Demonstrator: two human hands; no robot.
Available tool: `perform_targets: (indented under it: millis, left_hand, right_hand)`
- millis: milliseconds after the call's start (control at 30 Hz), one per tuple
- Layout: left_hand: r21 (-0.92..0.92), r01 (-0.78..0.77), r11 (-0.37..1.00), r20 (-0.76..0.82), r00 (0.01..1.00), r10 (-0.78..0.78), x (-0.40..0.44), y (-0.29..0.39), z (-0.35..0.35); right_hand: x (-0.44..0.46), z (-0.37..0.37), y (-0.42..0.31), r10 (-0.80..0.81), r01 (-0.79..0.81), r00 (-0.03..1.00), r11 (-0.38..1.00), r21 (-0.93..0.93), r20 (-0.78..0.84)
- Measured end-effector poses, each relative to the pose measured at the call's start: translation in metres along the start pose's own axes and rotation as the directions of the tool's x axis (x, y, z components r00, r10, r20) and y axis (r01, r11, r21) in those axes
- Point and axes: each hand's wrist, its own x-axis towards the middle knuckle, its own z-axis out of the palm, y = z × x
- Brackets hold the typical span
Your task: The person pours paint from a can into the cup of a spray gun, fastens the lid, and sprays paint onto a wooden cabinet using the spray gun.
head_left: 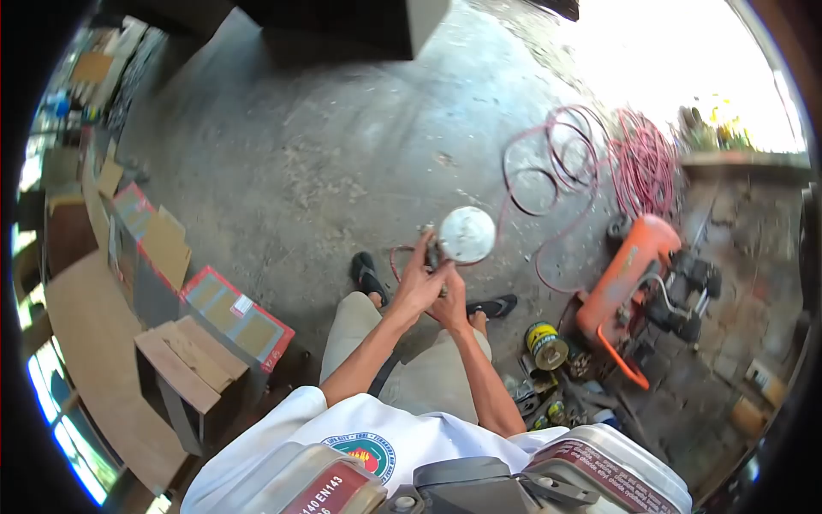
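In front of my knees I hold a paint spray gun [434,254] with a round, whitish cup [467,234] on its right side. My left hand [418,281] is closed at the gun's body, with its fingers reaching up along the left side. Just below and to the right, my right hand [451,301] wraps the lower part of the gun. Its fingers are partly hidden behind the left hand. A thin reddish hose shows beside the gun and runs toward the right.
An orange air compressor [629,278] stands on the right, with a coiled red hose [642,158] behind it. A yellow-labelled can [545,344] is near my right foot. Cardboard boxes [193,360] lie at left. A dark piece [334,30] rises ahead. Respirator filters [608,471] fill the bottom edge.
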Motion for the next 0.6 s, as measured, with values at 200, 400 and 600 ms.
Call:
perform_targets:
  millis: [200, 400, 600]
  left_hand:
    - [0.376, -0.249, 0.893, -0.08, 0.951, 0.299, 0.033, -0.052, -0.225]
    - [0.347, 0.134, 0.928, -0.368, 0.93, 0.003, -0.042, -0.151, -0.428]
    - [-0.028, 0.432, 0.901, -0.47, 0.79, -0.393, -0.132, -0.19, -0.511]
  right_hand:
    - [0.102, 0.114, -0.007, 0.092, -0.107, 0.994, 0.941, -0.32, -0.062]
    - [0.239, 0.205, 0.027, -0.042, 0.023, 0.999, 0.84, -0.542, -0.023]
    - [0.353, 0.316, -0.027, -0.017, 0.058, 0.996, 0.863, -0.501, 0.087]
